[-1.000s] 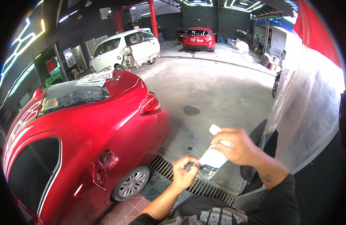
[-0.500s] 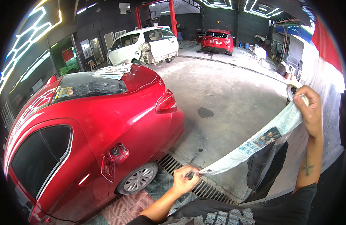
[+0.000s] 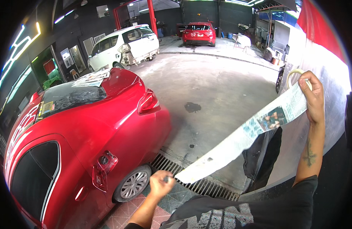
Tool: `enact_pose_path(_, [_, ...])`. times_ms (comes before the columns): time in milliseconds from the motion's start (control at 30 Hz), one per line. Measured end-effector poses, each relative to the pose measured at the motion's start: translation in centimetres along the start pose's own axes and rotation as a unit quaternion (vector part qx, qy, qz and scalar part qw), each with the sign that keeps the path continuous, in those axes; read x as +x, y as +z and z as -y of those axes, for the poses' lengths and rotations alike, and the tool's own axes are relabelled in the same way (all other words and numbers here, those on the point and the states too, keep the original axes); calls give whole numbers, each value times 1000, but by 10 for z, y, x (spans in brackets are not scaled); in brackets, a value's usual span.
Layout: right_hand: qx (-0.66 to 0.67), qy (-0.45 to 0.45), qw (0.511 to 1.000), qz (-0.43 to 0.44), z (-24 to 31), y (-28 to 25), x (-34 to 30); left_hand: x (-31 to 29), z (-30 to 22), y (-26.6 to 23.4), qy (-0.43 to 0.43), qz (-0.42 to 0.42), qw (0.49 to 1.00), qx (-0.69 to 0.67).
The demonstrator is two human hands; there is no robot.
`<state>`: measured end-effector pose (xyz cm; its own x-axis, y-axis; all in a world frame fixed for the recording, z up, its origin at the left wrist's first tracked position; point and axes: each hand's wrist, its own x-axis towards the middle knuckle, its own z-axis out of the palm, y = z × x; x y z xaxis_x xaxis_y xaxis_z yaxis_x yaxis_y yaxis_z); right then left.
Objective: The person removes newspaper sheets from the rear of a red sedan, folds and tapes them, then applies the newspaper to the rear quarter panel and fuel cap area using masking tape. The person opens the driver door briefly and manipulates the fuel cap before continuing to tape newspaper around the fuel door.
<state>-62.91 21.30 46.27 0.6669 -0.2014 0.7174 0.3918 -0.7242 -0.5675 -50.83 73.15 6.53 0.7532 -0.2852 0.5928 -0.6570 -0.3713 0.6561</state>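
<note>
A long strip of newspaper point(image 3: 229, 147), printed with a colour photo, stretches diagonally between my two hands. My right hand point(image 3: 313, 95), raised at the right, is closed on its upper end. A pale roll of masking tape point(image 3: 291, 76) hangs in that same hand, partly hidden behind the fingers. Lower down, my left hand point(image 3: 160, 185) is closed, pinching the strip's narrow lower corner at the fingertips. Something small and dark shows between its fingers, too small to name. A red car point(image 3: 103, 122) with its fuel flap point(image 3: 100, 177) open stands beside my left hand.
Sheets of newspaper point(image 3: 92, 77) lie on the red car's rear. A floor drain grate point(image 3: 206, 187) runs past its rear wheel point(image 3: 134, 184). Black sheeting point(image 3: 262, 160) hangs below the strip. Farther off stand a white car point(image 3: 124, 45) with its rear bumper off and another red car point(image 3: 199, 34).
The view has swung right, shifting the cars leftward. My left hand has moved down and left relative to my right, and the strip faces me more broadly.
</note>
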Motion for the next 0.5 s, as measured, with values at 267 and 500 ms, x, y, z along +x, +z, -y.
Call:
enact_pose_path(267, [-78, -91, 967, 226, 15, 122, -84, 74, -58, 9, 16, -15, 993, -113])
enact_pose_path(500, [-94, -147, 937, 302, 16, 190, -105, 118, -148, 70, 23, 99, 952, -290])
